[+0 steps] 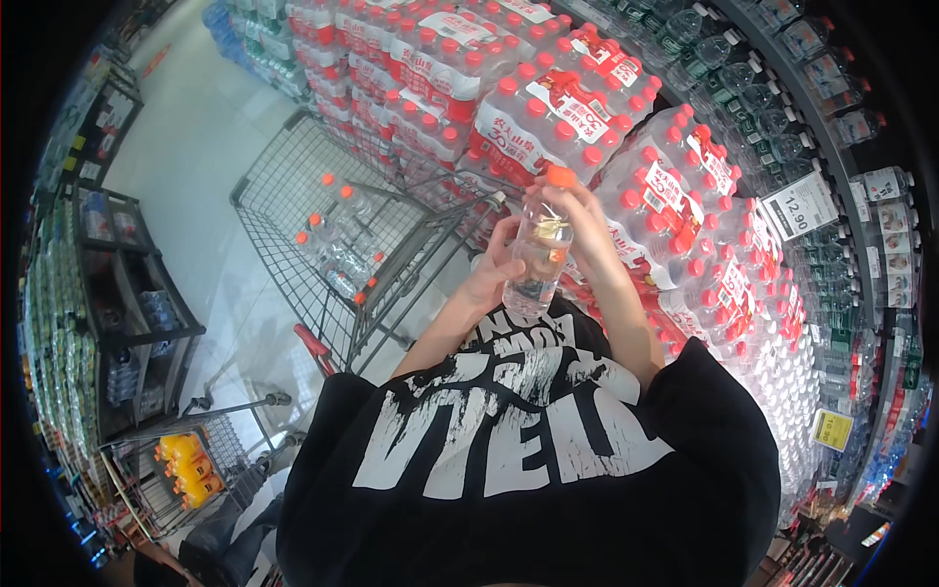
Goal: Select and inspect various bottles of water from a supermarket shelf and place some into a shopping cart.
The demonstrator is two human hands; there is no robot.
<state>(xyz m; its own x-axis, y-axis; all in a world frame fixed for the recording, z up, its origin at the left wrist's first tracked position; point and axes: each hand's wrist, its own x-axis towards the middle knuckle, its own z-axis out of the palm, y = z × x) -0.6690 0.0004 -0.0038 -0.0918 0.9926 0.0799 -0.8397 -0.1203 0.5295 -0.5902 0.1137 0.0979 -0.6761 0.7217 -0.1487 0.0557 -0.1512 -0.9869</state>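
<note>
I hold a clear plastic bottle with an orange cap upright in front of my chest. My left hand grips its lower body from the left side. My right hand wraps the upper part just under the cap. Below the hands is my black shirt with white print. A wire shopping cart stands to my left with several orange-capped bottles lying in it.
Shrink-wrapped packs of red-capped bottles are stacked high ahead and to the right. Shelves of bottled drinks curve along the right. A second cart with orange bottles stands at lower left. More shelving lines the far left.
</note>
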